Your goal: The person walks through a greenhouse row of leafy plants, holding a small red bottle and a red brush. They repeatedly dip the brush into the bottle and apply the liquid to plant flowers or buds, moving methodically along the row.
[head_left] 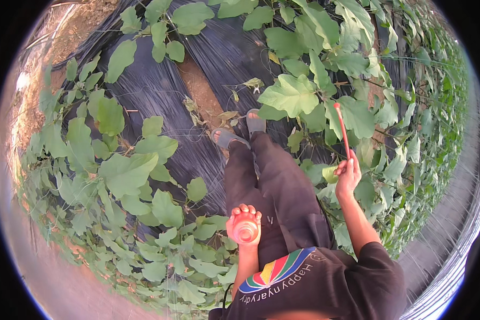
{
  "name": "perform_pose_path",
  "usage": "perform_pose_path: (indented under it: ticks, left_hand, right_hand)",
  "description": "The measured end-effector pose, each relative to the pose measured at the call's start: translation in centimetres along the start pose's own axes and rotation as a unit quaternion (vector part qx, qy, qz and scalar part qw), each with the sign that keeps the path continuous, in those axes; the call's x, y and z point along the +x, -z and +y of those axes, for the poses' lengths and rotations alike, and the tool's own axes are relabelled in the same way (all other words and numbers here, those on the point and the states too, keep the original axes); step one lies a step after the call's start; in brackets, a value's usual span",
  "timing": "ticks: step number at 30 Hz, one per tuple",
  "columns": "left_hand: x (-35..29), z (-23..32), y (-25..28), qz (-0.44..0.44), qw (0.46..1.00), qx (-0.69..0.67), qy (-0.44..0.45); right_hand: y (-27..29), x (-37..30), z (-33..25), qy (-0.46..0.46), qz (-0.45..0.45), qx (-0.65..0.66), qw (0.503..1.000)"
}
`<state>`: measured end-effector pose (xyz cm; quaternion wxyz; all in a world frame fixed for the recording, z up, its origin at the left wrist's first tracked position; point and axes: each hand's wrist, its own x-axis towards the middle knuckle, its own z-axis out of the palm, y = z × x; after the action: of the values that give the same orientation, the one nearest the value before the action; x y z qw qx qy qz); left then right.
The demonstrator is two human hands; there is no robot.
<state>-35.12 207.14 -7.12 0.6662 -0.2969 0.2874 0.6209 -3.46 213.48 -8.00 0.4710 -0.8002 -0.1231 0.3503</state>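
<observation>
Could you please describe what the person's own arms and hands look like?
The left hand and right hand are bare, with no gloves or bracelets visible. The forearms are uncovered. The right sleeve is short, plain and very dark, ending around the elbow.

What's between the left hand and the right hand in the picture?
Dark trousers, then green leaves close to the right hand; the head view shows it.

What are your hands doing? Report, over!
Left hand: gripping round red container. Right hand: holding thin red stick. Green leaves behind the stick; contact unclear. Over.
</observation>
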Motion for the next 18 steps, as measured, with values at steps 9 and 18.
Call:
perform_pose_path:
  ticks: [9,18]
  left_hand:
    - [0.6,1.7,0.2,-0.011,1.0,-0.016,-0.01]
    - [1.6,1.7,1.3,0.012,1.0,0.003,-0.016]
  right_hand:
    - [-16.8,5.4,-6.8,0.175,-0.167,-0.06,0.968]
    - [-31.3,25.4,-8.9,0.179,-0.04,-0.244,0.952]
